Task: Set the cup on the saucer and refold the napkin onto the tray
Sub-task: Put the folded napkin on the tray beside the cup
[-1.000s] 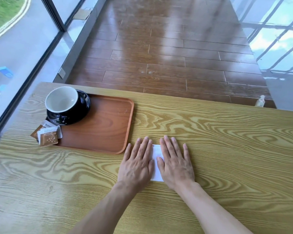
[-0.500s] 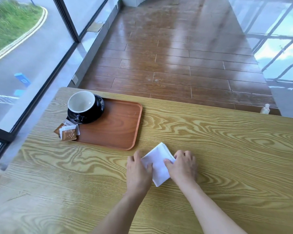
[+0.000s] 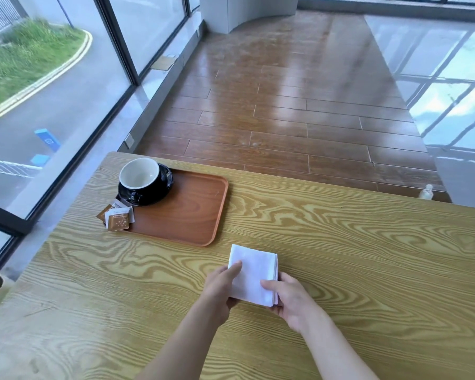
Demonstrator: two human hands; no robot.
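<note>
Nearest the camera, both hands hold the napkin (image 3: pixel 254 272), a folded white square with several layers showing along its right edge. The left hand (image 3: pixel 220 286) grips its left edge, thumb on top and the other fingers hidden beneath. The right hand (image 3: pixel 290 298) pinches the near right corner, thumb on top and fingers curled under the stacked layers. The napkin sits just above or on the surface (image 3: pixel 340 256); I cannot tell if its far edge touches the wood.

The main risk lies in those loose layers. If either hand lets go before the other has a firm pinch, the stack may fan open and the fold would be lost. Carrying it by one corner could let the far edge droop and unfold.

Further off, to the left, is the tray (image 3: pixel 192 209), its near right corner close to the napkin. Its right half looks bare, a fair spot to lay the napkin. A drag across the raised rim could catch the bottom layer and peel it back, so lifting over seems wiser.

At the tray's near left corner lie sugar packets (image 3: pixel 117 216), overhanging the edge. Beyond them the cup (image 3: pixel 140 175) already stands upright on the saucer (image 3: pixel 163 185), at the tray's far left. A wide sweep leftward could knock them.
</note>
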